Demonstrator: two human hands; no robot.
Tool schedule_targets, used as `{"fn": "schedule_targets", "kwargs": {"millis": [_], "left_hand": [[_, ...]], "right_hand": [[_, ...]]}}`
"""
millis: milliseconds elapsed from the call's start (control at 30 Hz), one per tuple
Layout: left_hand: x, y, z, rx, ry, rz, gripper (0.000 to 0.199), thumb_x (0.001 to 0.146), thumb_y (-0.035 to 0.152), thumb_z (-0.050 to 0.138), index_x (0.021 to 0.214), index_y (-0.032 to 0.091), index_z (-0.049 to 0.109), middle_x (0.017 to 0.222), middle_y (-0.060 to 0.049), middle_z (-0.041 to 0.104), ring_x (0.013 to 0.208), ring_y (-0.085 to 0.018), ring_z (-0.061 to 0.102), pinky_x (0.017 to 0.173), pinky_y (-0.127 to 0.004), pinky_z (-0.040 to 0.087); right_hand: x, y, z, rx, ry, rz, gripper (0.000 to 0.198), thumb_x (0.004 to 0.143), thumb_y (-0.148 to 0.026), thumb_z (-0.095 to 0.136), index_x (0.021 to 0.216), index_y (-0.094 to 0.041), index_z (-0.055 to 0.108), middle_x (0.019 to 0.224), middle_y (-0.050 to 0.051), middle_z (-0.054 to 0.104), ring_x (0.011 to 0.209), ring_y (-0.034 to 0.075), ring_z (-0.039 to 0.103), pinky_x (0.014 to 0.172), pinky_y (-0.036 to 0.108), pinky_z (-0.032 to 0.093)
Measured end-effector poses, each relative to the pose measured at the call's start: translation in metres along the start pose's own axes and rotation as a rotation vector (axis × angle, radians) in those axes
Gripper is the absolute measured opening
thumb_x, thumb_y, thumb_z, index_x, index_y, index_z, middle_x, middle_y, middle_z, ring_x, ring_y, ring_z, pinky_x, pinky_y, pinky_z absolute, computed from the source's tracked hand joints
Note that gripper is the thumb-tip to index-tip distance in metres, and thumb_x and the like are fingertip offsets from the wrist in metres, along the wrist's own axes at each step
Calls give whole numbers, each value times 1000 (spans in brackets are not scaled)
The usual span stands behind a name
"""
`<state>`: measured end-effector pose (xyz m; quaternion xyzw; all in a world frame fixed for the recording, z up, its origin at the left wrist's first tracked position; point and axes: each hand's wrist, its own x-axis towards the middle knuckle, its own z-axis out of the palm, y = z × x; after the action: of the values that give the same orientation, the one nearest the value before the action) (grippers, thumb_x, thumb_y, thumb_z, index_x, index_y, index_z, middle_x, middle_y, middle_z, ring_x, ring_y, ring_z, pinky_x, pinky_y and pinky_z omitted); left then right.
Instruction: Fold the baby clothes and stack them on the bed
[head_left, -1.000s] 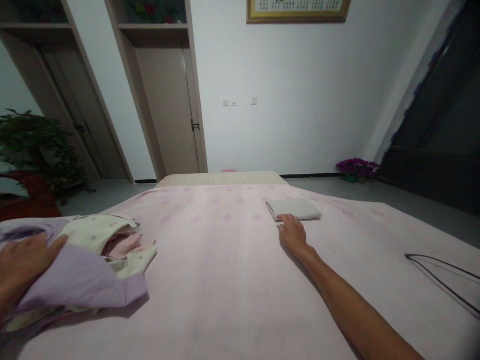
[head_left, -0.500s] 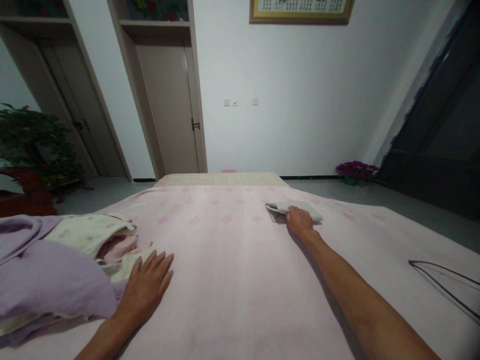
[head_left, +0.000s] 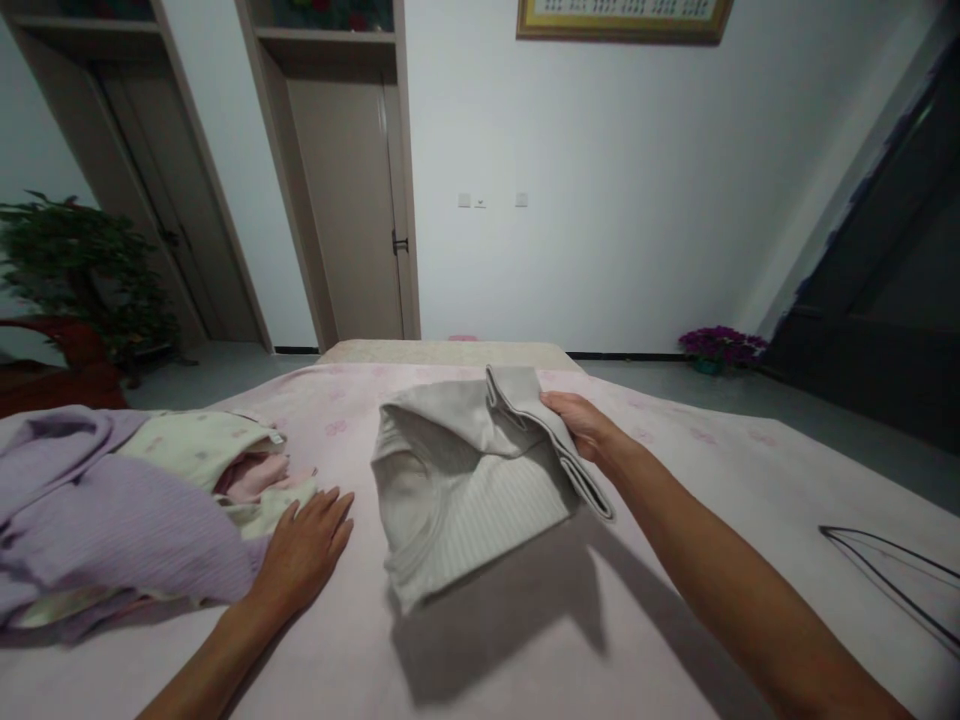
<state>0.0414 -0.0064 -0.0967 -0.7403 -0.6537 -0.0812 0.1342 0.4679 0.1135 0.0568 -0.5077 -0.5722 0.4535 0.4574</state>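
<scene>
Grey garment (head_left: 495, 500) is now lifted off the bench (head_left: 337, 660), no longer a flat packet: hangs half-unfolded left of the right hand (head_left: 581, 425), pinched at its folded edge, so handling is underway. Left hand (head_left: 304, 545) rests empty, fingers slightly apart; clothes pile (head_left: 135, 530) crowds its left, black wire (head_left: 885, 588) well right of the right hand.

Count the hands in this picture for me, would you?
2: the left hand rests beside the heap of clothes, and the right hand holds up the gray garment. No others show.
</scene>
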Motion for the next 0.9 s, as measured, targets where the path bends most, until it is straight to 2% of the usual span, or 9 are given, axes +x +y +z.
{"fn": "schedule_targets", "kwargs": {"millis": [167,333,400,467,533,633,767,833,900], "left_hand": [[-1,1,-6,-51,-1,-14,43,101,32,38,139,21,57,145,-12,56,133,-29,50,113,-53,31],[-2,4,-11,-76,15,-18,43,102,30,35,139,20,55,143,-12,58,133,-27,51,113,-51,32],[-3,4,-12,-81,20,-18,42,102,31,36,137,21,57,142,-11,59,133,-27,51,113,-51,31],[-3,5,-14,-80,21,-21,41,102,31,38,135,21,59,142,-11,59,133,-28,51,113,-50,31],[-3,5,-15,-80,18,-21,40,101,31,40,134,20,60,142,-11,58,133,-28,51,112,-51,32],[-4,6,-17,-82,12,-21,41,101,31,40,135,20,60,142,-12,58,133,-29,51,112,-51,33],[-4,7,-16,-77,25,-20,40,102,32,40,134,20,60,142,-12,59,132,-28,52,112,-51,33],[-4,7,-13,-77,35,-21,40,101,34,40,133,21,61,141,-12,59,132,-28,52,112,-51,33],[-4,6,-10,-74,37,-20,40,101,35,41,133,22,61,141,-12,59,132,-28,52,111,-51,33]], "right_hand": [[-14,32,20,-296,116,-1,32,83,-30,60,111,-16,65,108,9,69,93,20,63,84,32,48],[-70,38,48,-812,-237,-305,49,84,-42,64,129,-22,59,131,10,60,120,27,53,99,38,41],[-92,42,64,-994,-359,-356,60,77,-32,69,135,-24,55,135,11,58,121,29,51,96,38,41],[-104,49,75,-1132,-374,-379,54,75,-17,63,128,-22,58,128,12,60,115,28,52,91,35,41],[-101,56,73,-1188,-305,-381,47,76,-6,53,119,-20,62,119,12,64,109,25,55,87,33,40],[-78,58,42,-1107,-111,-350,45,78,-2,45,115,-21,64,111,7,67,104,21,57,86,29,41],[-54,43,-10,-1154,429,-307,49,82,-7,47,129,-15,58,124,14,63,112,27,54,93,36,41],[-56,38,-16,-1165,432,-324,46,84,-9,48,127,-17,60,122,13,65,111,26,55,92,36,41],[-66,41,-5,-1127,204,-318,38,86,-11,48,118,-21,65,116,8,68,105,22,59,88,31,42]]}}
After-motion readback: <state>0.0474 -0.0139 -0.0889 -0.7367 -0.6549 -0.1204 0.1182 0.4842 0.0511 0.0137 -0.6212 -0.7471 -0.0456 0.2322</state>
